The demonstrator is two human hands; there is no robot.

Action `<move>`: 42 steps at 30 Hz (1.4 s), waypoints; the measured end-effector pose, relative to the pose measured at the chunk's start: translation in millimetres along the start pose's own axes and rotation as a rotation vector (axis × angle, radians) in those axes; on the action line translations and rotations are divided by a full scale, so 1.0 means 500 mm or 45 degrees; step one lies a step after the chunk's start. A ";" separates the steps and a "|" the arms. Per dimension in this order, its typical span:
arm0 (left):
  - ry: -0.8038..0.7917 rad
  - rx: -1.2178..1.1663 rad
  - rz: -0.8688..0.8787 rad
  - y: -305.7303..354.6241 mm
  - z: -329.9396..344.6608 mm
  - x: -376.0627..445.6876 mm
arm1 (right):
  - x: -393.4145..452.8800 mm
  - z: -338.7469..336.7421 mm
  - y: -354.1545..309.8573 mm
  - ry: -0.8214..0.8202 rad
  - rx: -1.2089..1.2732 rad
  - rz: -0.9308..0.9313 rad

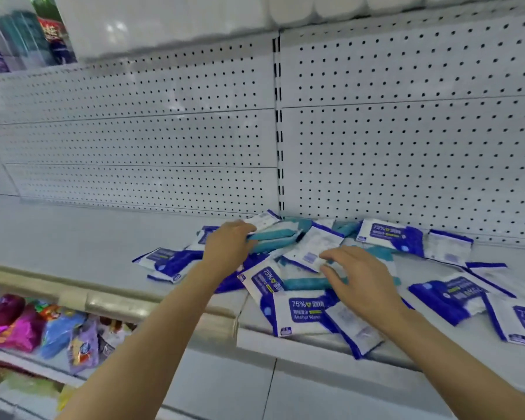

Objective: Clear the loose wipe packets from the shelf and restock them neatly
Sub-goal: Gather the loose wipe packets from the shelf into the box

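- Blue-and-white plastic wipe packets (303,313) sprawl over the white metal shelf (73,237) at four o'clock — some overhang the front lip and may slide off.
- Left hand (225,247) grips a teal-edged packet stack (273,236); it could spill.
- Right hand (358,280), fingers spread, rests on the pile.

shop | pegboard-backed shelf (73,237) | snack packs (43,328) below
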State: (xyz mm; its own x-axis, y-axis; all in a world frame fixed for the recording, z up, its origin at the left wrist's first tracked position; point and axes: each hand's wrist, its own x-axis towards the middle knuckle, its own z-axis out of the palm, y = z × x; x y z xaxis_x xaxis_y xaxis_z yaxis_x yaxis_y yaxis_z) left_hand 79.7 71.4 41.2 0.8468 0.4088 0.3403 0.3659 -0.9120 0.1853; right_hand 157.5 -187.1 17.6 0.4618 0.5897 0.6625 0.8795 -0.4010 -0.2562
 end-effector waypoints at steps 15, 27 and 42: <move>0.285 0.099 0.666 0.014 0.084 0.172 | 0.119 0.052 -0.002 -0.113 0.362 0.588; -0.395 -0.136 0.382 -0.001 0.089 0.121 | 0.148 0.016 0.056 0.222 1.352 1.286; 0.897 -0.063 1.134 0.164 0.037 0.076 | 0.114 0.003 0.062 0.172 1.707 1.309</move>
State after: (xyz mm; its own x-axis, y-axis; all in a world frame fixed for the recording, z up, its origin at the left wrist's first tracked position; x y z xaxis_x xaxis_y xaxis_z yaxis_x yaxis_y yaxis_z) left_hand 148.7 11.6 52.3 0.3867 -0.4430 0.8088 -0.2869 -0.8913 -0.3511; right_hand 211.4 -165.0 46.3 0.9119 0.3946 -0.1126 -0.2520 0.3220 -0.9126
